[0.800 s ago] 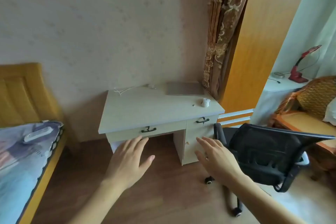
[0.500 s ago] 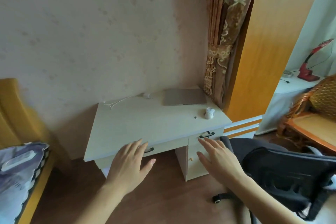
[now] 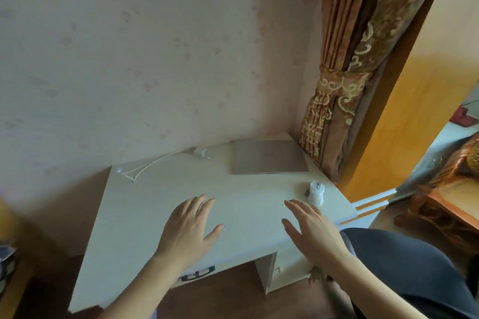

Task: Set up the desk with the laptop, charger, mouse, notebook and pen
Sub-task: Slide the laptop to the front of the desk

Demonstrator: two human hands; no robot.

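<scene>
Both hands over the desk, holding nothing.
The left hand (image 3: 190,228) and right hand (image 3: 312,229) are released, fingers straight, above the desk (image 3: 145,215); closed laptop (image 3: 268,156), mouse (image 3: 316,192) and charger (image 3: 201,152) lie behind.

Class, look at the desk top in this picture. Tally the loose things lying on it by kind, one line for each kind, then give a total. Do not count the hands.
Laptop, closed: 1
Charger with its white cable: 1
Mouse, white: 1
Small dark item by the right hand's fingertips, too small to identify: 1
Total: 4
</scene>
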